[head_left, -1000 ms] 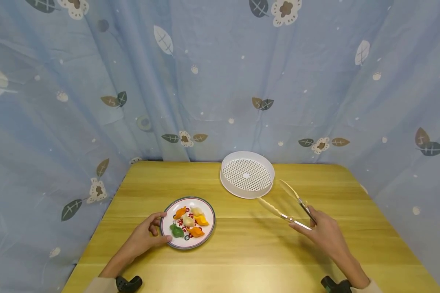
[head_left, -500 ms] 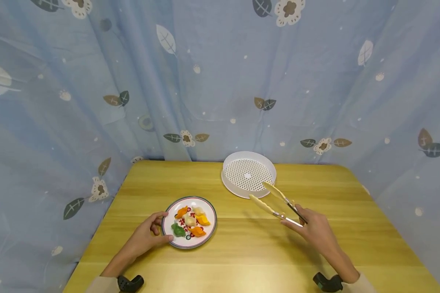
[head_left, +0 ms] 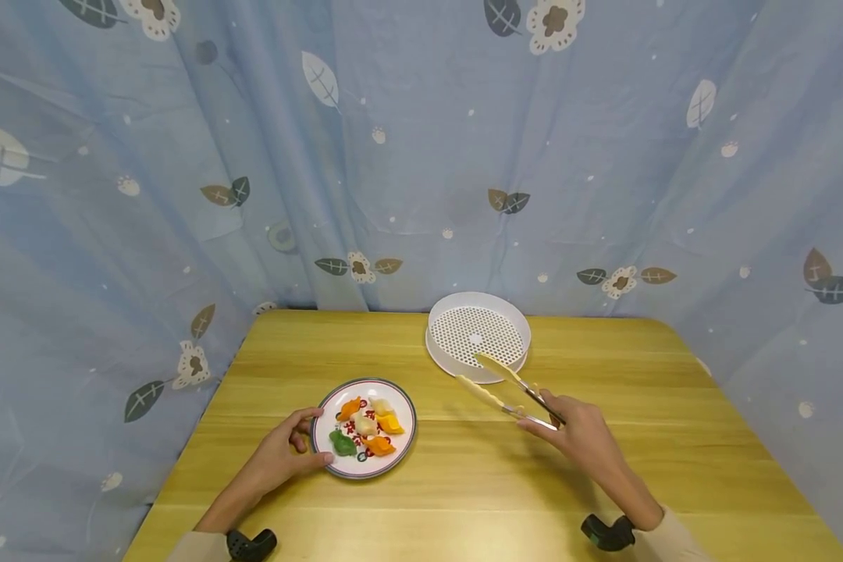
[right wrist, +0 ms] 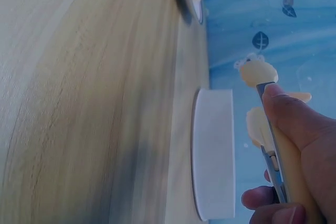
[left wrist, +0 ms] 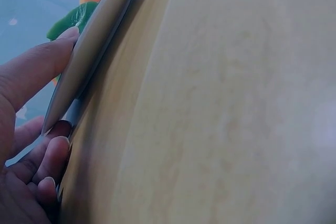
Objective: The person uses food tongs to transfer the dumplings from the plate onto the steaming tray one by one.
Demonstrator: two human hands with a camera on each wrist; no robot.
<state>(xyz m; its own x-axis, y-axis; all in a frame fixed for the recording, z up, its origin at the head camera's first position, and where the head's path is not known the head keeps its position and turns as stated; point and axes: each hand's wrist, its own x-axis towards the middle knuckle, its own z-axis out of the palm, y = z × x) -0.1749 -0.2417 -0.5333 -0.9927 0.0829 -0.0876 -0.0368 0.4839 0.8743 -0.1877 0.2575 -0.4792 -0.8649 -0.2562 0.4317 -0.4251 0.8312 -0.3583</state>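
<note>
My left hand [head_left: 274, 457] holds the near left rim of a round white plate [head_left: 351, 466], thumb on top, fingers at and under the edge. Several small dumplings lie on it: a green dumpling [head_left: 342, 442], a yellow dumpling [head_left: 390, 423], an orange dumpling [head_left: 379, 446] and cream ones [head_left: 364, 424]. My right hand [head_left: 585, 437] grips cream-tipped tongs [head_left: 483, 393] by their handles. The tong tips are spread apart with nothing between them, pointing left. One tip overlaps the front of a white perforated steamer basket [head_left: 442, 361] in the head view.
The steamer basket stands at the back middle of the wooden table [head_left: 309, 343], near its far edge. A blue patterned curtain [head_left: 407, 156] hangs behind the table and along both sides. Dark cameras sit on both wrists.
My right hand has carried the tongs leftward, their tips moving from right of the basket to its front. The left hand and plate have stayed in place.
</note>
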